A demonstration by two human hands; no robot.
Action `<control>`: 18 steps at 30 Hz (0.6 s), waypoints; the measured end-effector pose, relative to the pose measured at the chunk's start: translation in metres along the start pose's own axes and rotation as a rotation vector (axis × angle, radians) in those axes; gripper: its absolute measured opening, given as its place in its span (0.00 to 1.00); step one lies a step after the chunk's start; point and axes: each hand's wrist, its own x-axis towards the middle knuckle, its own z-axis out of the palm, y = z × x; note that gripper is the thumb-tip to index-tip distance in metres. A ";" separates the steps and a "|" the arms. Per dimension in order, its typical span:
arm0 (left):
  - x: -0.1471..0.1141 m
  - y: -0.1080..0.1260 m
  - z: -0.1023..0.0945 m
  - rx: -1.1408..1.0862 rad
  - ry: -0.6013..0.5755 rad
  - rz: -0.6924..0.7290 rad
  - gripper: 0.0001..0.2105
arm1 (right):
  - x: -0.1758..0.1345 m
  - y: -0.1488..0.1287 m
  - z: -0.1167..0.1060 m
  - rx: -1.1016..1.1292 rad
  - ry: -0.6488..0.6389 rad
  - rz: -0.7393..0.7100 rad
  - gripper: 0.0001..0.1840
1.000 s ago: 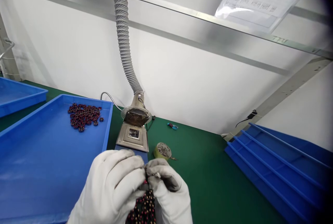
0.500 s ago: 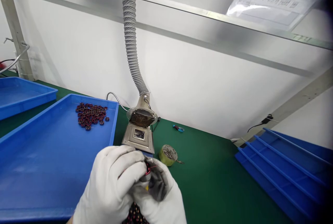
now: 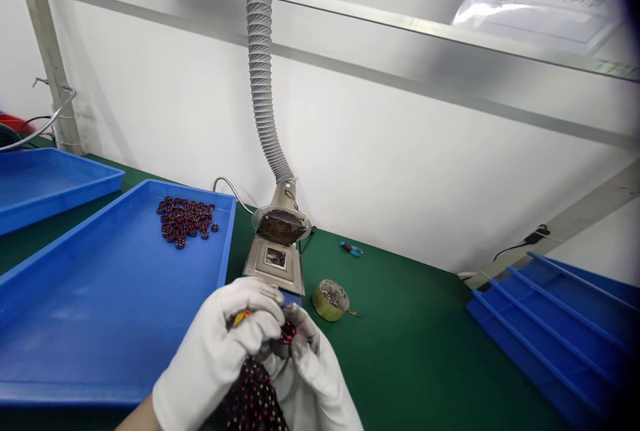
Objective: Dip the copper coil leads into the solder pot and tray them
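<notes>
My left hand [image 3: 220,341], in a white glove, is closed around a small yellow-and-orange thing [image 3: 241,317] that shows between its fingers; its kind is hidden. My right hand [image 3: 323,367], gloved in white with grey-stained fingertips, pinches a small round dark coil with red wire [image 3: 288,332]. The left fingertips are close beside this coil; whether they touch it I cannot tell. Below both hands, partly covered by them, lies a heap of dark parts with pink and yellowish dots [image 3: 254,394].
A blue tray [image 3: 120,297] at left holds a cluster of small dark red parts [image 3: 186,221]. Behind my hands stands a solder pot [image 3: 275,259] under an exhaust hose [image 3: 263,77]. A round tin [image 3: 330,299], cutters [image 3: 351,249] and stacked blue trays [image 3: 550,324] are on the right.
My hands have drawn slightly apart, showing more of the coil and the heap below. The yellow thing, formerly low between the hands, now shows in my left hand. The view has shifted slightly.
</notes>
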 end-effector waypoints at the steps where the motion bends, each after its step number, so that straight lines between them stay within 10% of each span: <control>1: 0.000 0.000 -0.001 -0.061 0.057 -0.057 0.06 | 0.000 0.000 -0.002 0.009 -0.028 0.025 0.14; 3: 0.000 0.001 -0.005 -0.073 0.110 -0.123 0.07 | -0.002 -0.001 -0.006 0.015 -0.057 0.043 0.11; 8: -0.005 0.012 -0.003 0.220 -0.177 0.114 0.28 | -0.013 -0.004 -0.009 -0.005 -0.036 0.002 0.10; 12: -0.004 0.008 0.005 0.173 -0.101 0.304 0.16 | -0.006 -0.008 -0.006 -0.123 -0.031 -0.044 0.12; 18: 0.000 -0.005 0.001 -0.176 0.126 0.019 0.06 | 0.011 -0.011 -0.008 -0.197 -0.087 0.045 0.10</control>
